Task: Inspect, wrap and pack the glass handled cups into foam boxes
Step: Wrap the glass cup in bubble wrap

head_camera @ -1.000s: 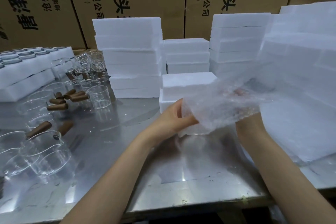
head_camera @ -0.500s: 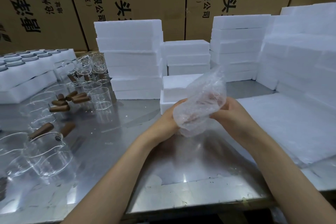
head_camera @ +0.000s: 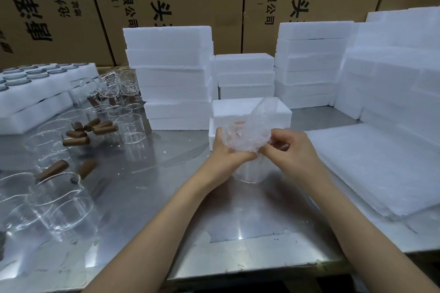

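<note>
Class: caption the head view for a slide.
Both hands, left and right, wrap bubble wrap around a cup before foam boxes.

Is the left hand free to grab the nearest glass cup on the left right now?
Probably not yet. The left hand is holding the bubble wrap bundle together with the right hand. The path over the table to that cup looks open, so it would only need to let go first.
</note>
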